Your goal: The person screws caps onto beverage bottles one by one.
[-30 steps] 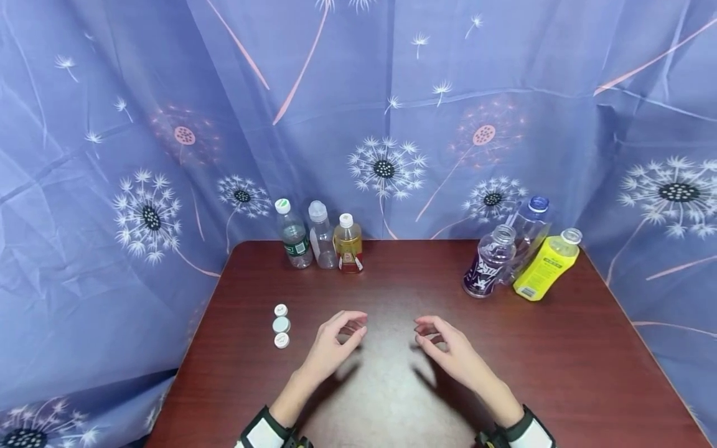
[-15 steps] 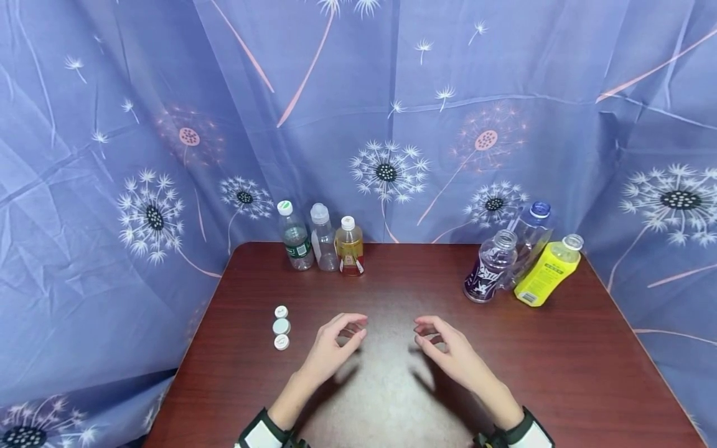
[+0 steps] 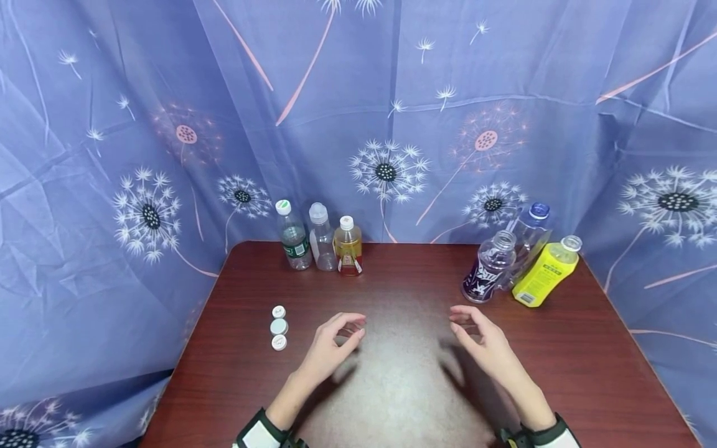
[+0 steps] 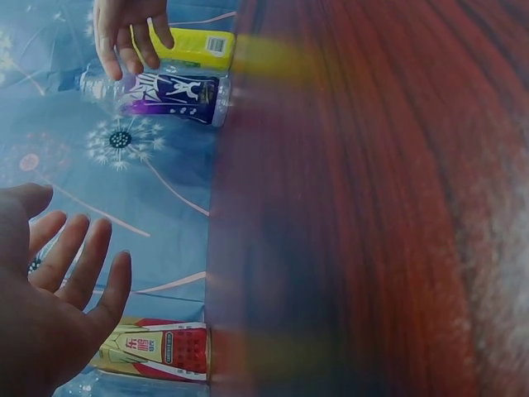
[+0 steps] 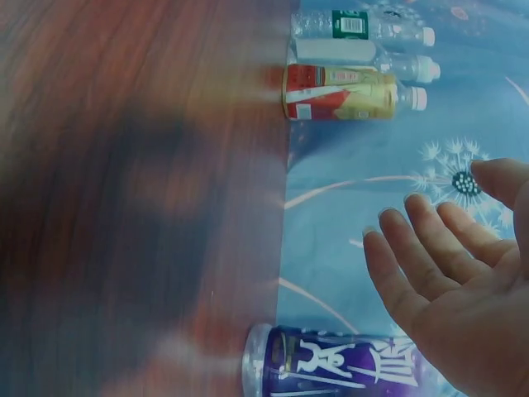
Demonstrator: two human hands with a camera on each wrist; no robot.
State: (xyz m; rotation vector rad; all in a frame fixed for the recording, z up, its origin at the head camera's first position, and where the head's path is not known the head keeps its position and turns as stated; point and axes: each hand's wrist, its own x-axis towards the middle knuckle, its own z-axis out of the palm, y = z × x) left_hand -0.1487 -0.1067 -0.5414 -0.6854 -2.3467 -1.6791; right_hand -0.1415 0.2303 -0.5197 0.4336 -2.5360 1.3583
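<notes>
My left hand [image 3: 332,348] hovers over the table's middle, fingers loosely bent, holding nothing. Three white caps [image 3: 279,327] lie in a column to its left. My right hand [image 3: 488,348], also holding nothing, is just in front of a clear bottle with a purple label [image 3: 483,280], whose neck is uncapped. Behind that bottle stands a clear bottle with a blue neck [image 3: 529,233]; to the right is a yellow bottle [image 3: 546,274]. At the back left are a green-labelled bottle [image 3: 295,242], a clear bottle [image 3: 322,239] and a bottle with a red and yellow label [image 3: 349,249], all capped.
The brown wooden table [image 3: 403,298] carries everything. A blue curtain [image 3: 431,124] with dandelion prints hangs along its back and sides. Both bottle groups stand close to the table's back edge.
My right hand has moved to the right, toward the purple-labelled bottle. The left hand stays almost in place. The bottles and caps have not been moved.
</notes>
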